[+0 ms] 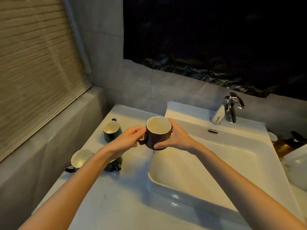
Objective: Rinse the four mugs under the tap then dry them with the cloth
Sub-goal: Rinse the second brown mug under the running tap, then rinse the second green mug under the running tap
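Holding a brown mug (158, 136) upright above the left rim of the white sink (232, 146), the person is using both hands. The left hand (127, 138) is pinching the mug's handle, its fingers curled together round it. The right hand (177, 138) is cupping the far side of the body, fingers wrapping round the wall and thumb pressing near the base. The mug's pale inside is facing the camera. The tap (223, 112) is standing at the back of the basin, well apart from the mug and to its right. Three more mugs are sitting on the counter (116, 196) left of the sink: a dark green mug (111, 131) near the wall, a second mug (81, 159) nearer the person with its handle pointing left, and a third mug (114, 165) mostly hidden beneath the left forearm, so its pose cannot be told. An amber bottle (282, 146) and a white bowl (297, 166) are standing right of the sink, and a slatted blind (33, 63) is hanging at the left.
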`<action>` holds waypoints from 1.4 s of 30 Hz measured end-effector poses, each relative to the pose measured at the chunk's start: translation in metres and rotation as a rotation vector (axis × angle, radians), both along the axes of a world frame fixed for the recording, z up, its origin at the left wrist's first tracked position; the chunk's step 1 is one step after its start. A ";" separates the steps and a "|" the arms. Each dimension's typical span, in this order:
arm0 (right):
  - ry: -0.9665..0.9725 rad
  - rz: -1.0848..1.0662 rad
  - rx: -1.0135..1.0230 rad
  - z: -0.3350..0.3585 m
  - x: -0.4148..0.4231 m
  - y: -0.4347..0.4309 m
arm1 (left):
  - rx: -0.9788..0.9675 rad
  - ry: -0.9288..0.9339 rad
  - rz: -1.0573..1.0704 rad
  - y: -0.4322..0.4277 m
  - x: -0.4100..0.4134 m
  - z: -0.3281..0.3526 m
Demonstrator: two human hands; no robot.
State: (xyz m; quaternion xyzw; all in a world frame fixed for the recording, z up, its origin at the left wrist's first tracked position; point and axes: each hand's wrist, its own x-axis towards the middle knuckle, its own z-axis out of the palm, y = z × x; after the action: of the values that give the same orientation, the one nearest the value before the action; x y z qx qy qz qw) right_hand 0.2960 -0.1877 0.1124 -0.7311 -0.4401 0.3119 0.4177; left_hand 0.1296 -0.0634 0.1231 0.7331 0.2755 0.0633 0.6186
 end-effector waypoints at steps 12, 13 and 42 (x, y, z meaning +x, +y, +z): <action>-0.186 -0.395 -0.036 -0.067 -0.036 0.136 | 0.280 0.099 -0.255 0.161 0.033 -0.053; -0.175 -0.447 -0.049 -0.074 -0.039 0.143 | 0.374 0.110 -0.286 0.173 0.040 -0.060; -0.329 -0.453 -0.346 -0.121 -0.034 0.185 | 0.632 0.124 -0.404 0.288 0.054 -0.124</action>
State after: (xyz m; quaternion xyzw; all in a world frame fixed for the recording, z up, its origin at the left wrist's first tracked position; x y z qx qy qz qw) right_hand 0.2625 -0.0023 -0.0086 -0.9112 -0.2685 0.1589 0.2692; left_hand 0.1837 0.2245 -0.0010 0.9298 0.1292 -0.0225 0.3440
